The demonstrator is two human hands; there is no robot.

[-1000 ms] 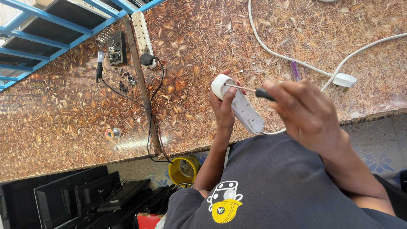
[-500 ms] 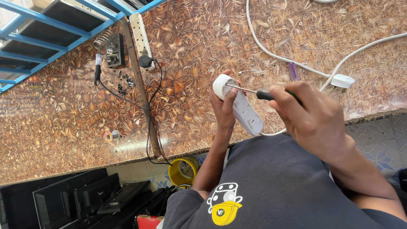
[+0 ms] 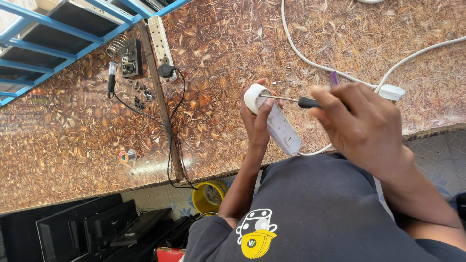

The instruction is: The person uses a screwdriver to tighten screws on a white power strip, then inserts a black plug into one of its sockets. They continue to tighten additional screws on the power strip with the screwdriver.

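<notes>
Gripping firmly, the left hand (image 3: 257,121) holds a white power strip (image 3: 274,119) tilted above the tabletop (image 3: 73,121); the right hand (image 3: 361,126) closes around a screwdriver (image 3: 303,101) whose tip meets the strip's rounded end. Seemingly a screw-turning step: the tip needs steady seating before turning.

1. The left hand (image 3: 257,119) is wrapped around a power strip (image 3: 276,121), just above the table edge.
2. The right hand (image 3: 361,128) is to the right of the strip and holds a screwdriver (image 3: 291,100). Its tip touches the strip's top end.
3. A plug (image 3: 391,92) lies on the table (image 3: 73,131), just behind the right hand.
4. A second power strip (image 3: 160,41) lies far left on the table, beside a long bar (image 3: 160,102).
5. A bucket (image 3: 208,196) sits under the table edge.
</notes>
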